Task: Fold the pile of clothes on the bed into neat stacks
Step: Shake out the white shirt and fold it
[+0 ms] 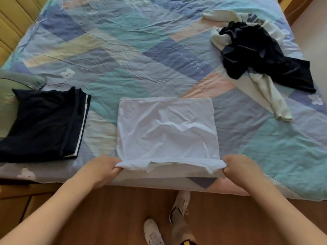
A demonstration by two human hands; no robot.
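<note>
A white garment (pixel 166 128), folded into a rough rectangle, lies flat near the bed's front edge. My left hand (pixel 101 167) pinches its near left corner, and my right hand (pixel 241 167) pinches its near right corner; the near edge is lifted slightly off the sheet. To the left lies a folded dark navy garment with white stripes (pixel 46 124). At the far right is an unfolded heap: a black garment (pixel 256 53) on top of a cream-white long-sleeved one (pixel 269 98).
The bed carries a wrinkled patchwork sheet (pixel 123 50) in blue, teal and pink. A grey-green pillow (pixel 10 96) sits at the left edge. Below the bed edge is a wooden floor (pixel 106 218) with my shoes (pixel 178 206).
</note>
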